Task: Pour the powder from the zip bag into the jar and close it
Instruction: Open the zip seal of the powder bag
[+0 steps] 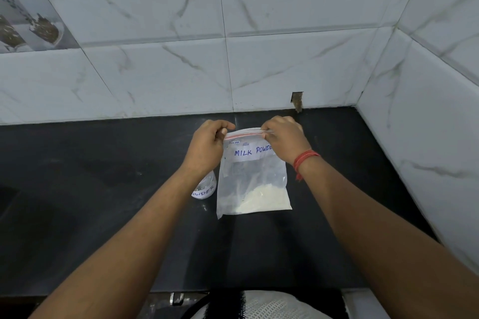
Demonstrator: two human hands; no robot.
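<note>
A clear zip bag [252,179] labelled "MILK POWDER" hangs upright over the black counter, with white powder settled in its bottom right corner. Its red zip strip runs along the top edge. My left hand [207,146] pinches the top left corner of the bag. The top right end of the zip is pinched by my right hand [283,137]. A clear jar [204,188] with a white label stands on the counter just left of the bag, mostly hidden behind my left wrist; its top is hidden.
The black counter [103,202] meets a marble-tiled wall at the back and another on the right, forming a corner. A small hole [297,101] sits in the back wall just above the counter. The counter's front edge lies near my body.
</note>
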